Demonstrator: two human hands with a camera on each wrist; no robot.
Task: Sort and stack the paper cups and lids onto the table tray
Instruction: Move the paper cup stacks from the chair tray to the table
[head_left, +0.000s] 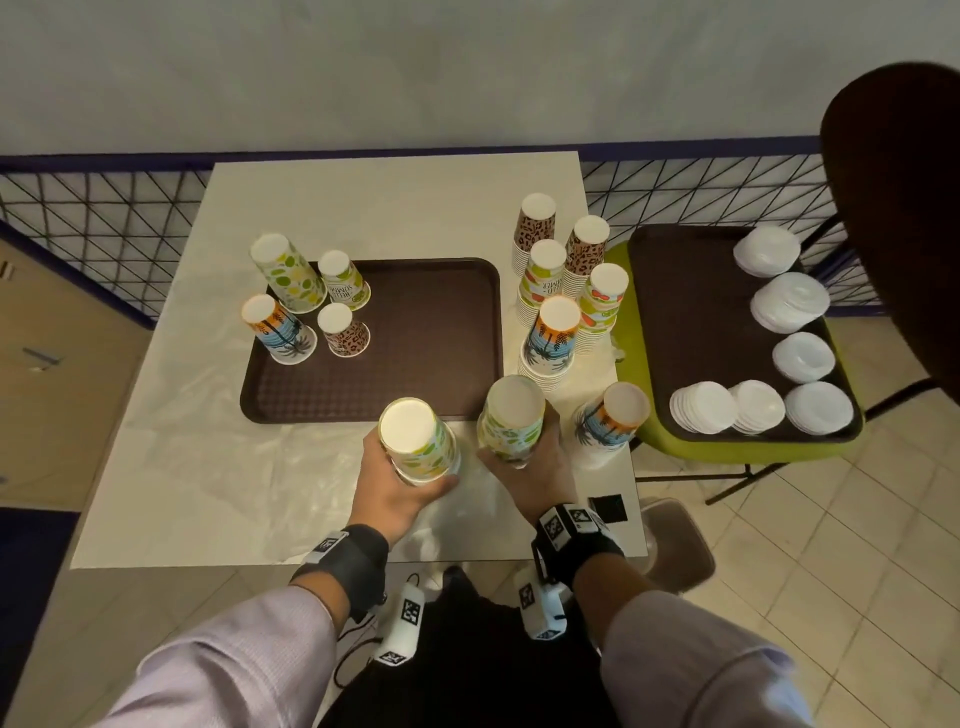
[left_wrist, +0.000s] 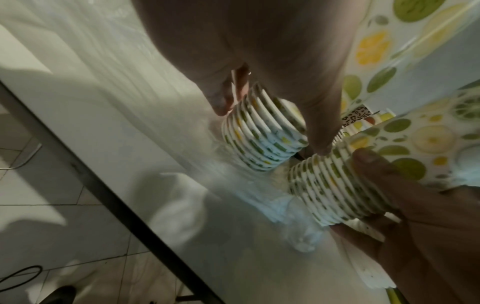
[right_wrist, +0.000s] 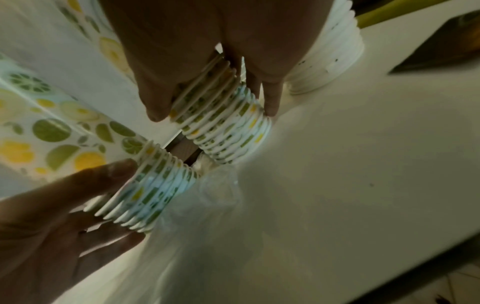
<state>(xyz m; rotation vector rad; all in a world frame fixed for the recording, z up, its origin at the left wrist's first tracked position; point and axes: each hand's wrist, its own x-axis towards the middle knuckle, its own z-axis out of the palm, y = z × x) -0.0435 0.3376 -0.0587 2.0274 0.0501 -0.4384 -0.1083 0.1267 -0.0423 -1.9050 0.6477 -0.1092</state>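
Note:
My left hand (head_left: 415, 480) grips a stack of upside-down lemon-and-lime paper cups (head_left: 418, 441) near the table's front, just in front of the brown table tray (head_left: 426, 332). My right hand (head_left: 519, 460) grips a second stack of the same pattern (head_left: 511, 418) beside it. In the left wrist view my fingers (left_wrist: 319, 123) wrap the rims of the left stack (left_wrist: 262, 135). The right wrist view shows the right stack (right_wrist: 228, 131) held the same way. Several cup stacks stand at the tray's left end: lemon-lime (head_left: 288, 278), summer print (head_left: 344, 280), palm (head_left: 275, 327), leopard (head_left: 343, 330).
Further stacks stand on the table right of the tray: leopard (head_left: 535, 228), summer print (head_left: 602, 296), palm (head_left: 553, 332) and another palm stack (head_left: 613, 415). A second brown tray (head_left: 691, 312) on a green chair holds several piles of white lids (head_left: 800, 358). Crumpled clear plastic (head_left: 291, 467) covers the table front.

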